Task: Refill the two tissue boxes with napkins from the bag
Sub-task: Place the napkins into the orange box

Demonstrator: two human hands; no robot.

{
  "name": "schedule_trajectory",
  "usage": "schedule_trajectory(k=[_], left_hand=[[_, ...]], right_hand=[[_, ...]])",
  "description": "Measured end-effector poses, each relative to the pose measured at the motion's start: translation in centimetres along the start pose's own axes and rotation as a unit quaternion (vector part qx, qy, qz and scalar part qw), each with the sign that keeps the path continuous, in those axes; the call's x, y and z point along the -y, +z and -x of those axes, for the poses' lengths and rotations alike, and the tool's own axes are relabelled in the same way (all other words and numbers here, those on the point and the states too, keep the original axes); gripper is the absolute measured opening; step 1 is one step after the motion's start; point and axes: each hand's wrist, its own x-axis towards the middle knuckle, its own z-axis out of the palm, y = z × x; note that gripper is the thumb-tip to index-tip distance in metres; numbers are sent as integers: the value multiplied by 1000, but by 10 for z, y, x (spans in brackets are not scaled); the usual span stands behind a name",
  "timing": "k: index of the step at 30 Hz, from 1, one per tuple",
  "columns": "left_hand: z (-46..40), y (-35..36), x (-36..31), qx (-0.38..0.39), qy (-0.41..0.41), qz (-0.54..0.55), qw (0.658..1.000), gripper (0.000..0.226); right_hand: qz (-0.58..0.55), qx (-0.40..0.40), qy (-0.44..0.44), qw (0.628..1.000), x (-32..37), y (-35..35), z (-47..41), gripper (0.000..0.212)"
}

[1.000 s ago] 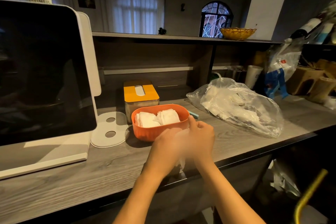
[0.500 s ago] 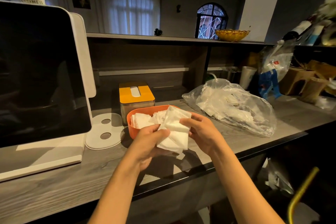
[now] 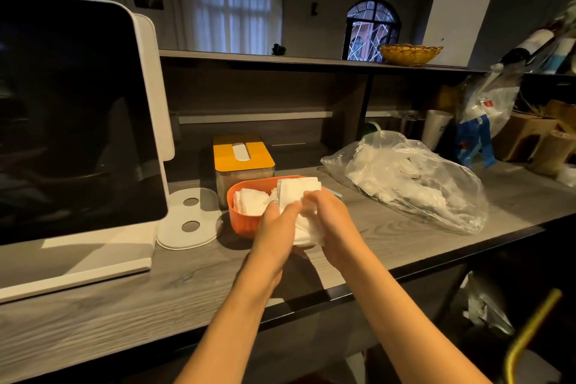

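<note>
Head view. Both hands hold 1 stack of napkins (image 3: 297,196) just above the near rim of the orange box (image 3: 241,223): the left hand (image 3: 276,227) grips its left edge and the right hand (image 3: 330,221) curls round its right side, probably to square the stack so it fits beside the napkins already in the box. The yellow-lidded box (image 3: 243,154) stands closed just behind, probably finished or waiting. The plastic bag (image 3: 411,178) of napkins lies on the table (image 3: 124,290) to the right, within reach.

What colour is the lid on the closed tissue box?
Yellow-orange lid with a white slot, seen in the head view.
</note>
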Motion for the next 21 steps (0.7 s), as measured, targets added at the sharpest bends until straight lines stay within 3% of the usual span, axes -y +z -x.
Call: schedule_trajectory(k=[3,6,11,17,19,21], left_hand=[[-6,-12,-3,-27,31,-57,998,32],[-15,-25,-13,-37,77,-122,989,29],[-37,-58,-32,-126,133,-145,972,20],[-58,-76,-28,-139,84,-117,980,33],[-61,-77,-22,-130,71,-111,983,32],[-61,-78,-17,-125,67,-109,984,28]], right_hand=[[71,6,-40,997,1,2,-6,20],[115,15,-83,990,10,6,-14,15],[104,-65,-102,987,37,10,-53,13],[195,-25,17,980,41,36,-98,23],[284,5,25,958,32,48,-102,20],[413,32,22,910,23,58,-101,27]])
